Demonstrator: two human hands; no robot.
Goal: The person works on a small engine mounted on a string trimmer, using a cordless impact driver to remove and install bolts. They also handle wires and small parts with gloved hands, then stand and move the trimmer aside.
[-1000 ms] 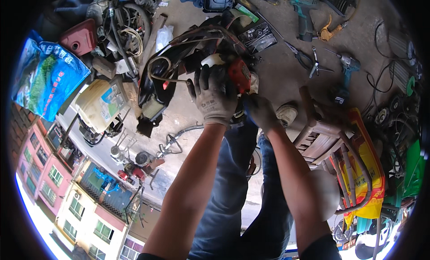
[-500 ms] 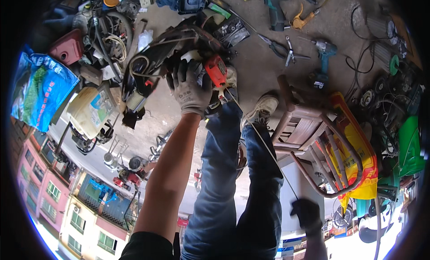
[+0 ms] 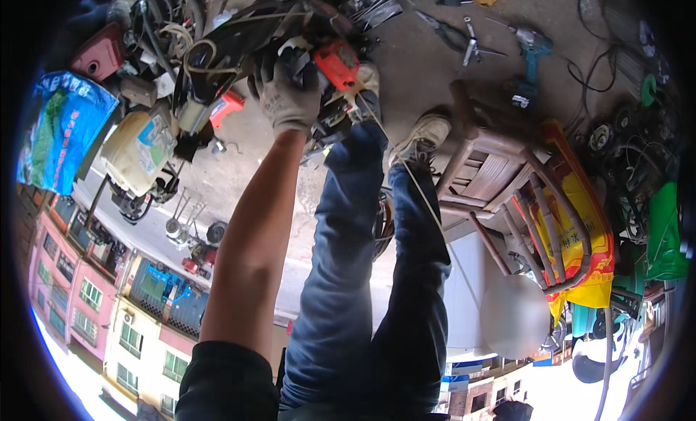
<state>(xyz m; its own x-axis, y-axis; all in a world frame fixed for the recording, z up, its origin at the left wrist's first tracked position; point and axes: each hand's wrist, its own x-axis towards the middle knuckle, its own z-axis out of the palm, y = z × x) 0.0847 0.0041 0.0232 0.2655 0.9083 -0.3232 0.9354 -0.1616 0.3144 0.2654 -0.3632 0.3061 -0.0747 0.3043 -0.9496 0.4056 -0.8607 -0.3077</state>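
My left hand [image 3: 288, 98], in a grey-and-black glove, grips a small engine [image 3: 330, 125] beside its red housing [image 3: 336, 62], fingers curled over a part I cannot make out. The engine rests by my left shoe, among a curved black frame [image 3: 257, 36] with hoses. A thin cord [image 3: 415, 178] stretches taut from below the red housing down to the lower right. At that lower edge a dark shape [image 3: 513, 411] may be my right hand; its fingers cannot be made out. My jeans-clad legs [image 3: 341, 247] reach up beneath the cord.
A wooden chair [image 3: 493, 171] with a yellow sack [image 3: 594, 261] stands at the right. A drill [image 3: 529, 58] and pliers [image 3: 446, 33] lie on the floor above it. A blue bag [image 3: 61, 131] and cream tank [image 3: 134, 149] are at the left.
My right hand has left the red housing and moved down-right, drawing out the cord, now almost out of sight. My left hand and the engine appear higher and further left in view.
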